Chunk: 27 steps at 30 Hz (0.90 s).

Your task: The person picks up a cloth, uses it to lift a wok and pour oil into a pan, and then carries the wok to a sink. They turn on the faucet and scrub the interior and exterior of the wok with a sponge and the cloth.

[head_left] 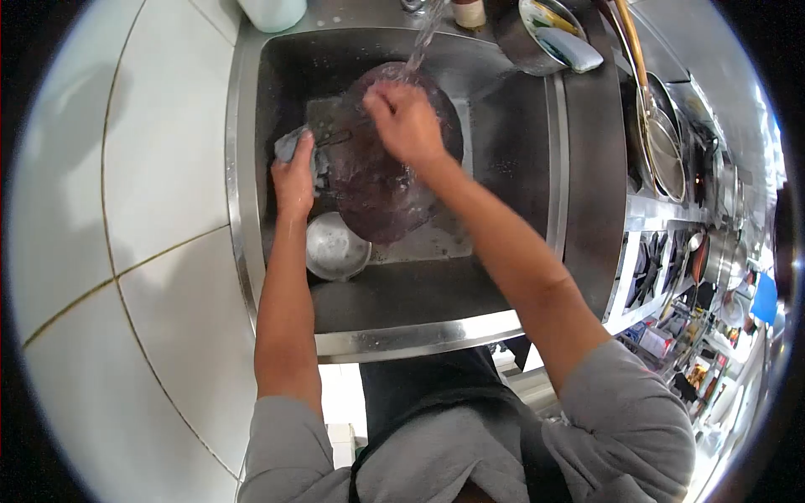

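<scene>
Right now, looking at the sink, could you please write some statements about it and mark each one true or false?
1. Water runs onto the dark round pan. True.
2. The left hand holds a grey cloth at the pan's edge. True.
3. The right hand rests on the counter. False: it is on the pan, by the stream.
4. The metal bowl stands outside the sink. False: it lies inside, below the left hand.
</scene>
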### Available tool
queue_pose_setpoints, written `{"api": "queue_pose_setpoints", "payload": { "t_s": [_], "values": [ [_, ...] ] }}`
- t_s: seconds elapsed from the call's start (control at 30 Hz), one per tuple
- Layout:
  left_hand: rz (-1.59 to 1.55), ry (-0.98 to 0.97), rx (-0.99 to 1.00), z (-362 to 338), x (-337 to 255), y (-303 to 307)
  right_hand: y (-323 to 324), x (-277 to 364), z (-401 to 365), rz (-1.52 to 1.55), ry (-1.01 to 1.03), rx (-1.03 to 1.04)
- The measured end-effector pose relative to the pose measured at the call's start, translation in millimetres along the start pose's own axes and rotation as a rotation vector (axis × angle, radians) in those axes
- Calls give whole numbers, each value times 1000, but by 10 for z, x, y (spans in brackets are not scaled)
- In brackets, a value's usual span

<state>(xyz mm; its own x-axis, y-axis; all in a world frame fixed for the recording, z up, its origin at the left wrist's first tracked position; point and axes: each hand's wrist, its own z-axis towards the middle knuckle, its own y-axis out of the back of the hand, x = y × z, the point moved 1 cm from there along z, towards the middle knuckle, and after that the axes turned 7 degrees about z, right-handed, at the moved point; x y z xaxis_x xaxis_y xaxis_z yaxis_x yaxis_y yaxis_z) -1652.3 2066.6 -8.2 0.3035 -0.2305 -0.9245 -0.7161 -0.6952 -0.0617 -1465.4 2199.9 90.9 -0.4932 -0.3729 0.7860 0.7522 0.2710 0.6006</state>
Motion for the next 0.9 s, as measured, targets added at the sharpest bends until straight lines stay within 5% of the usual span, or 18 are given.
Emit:
{"api": "queue_pose_setpoints", "payload": {
  "t_s": [0.07, 0.23, 0.3, 0.4, 0.6, 0.67, 0.8, 0.9],
  "values": [
    [-121, 34, -43, -98, 18, 1, -160, -355, -308, -256, 252, -101],
    [-92, 284, -273, -454, 137, 13, -9, -1206, -818, -18, -597, -154],
    [-155, 292, -314, -648, 61, -72, -103, -1708, -1157, -12, -682, -198],
    [-296, 328, -332, -639, 215, -50, -16, -1106, -1480, 6, -803, -312],
    [-562, 453, -228, -591, 350, -6, 204, -563, -980, -246, -155, -124],
    [-626, 440, -164, -683, 191, -131, 233, -309, -559, -52, -13, -172],
    [-674, 494, -174, -571, 242, -178, 103, 81, 342, 1434, -636, -51],
    [-665, 527, -175, -648, -93, -342, 101, 47, 449, 993, -354, 70]
  ]
}}
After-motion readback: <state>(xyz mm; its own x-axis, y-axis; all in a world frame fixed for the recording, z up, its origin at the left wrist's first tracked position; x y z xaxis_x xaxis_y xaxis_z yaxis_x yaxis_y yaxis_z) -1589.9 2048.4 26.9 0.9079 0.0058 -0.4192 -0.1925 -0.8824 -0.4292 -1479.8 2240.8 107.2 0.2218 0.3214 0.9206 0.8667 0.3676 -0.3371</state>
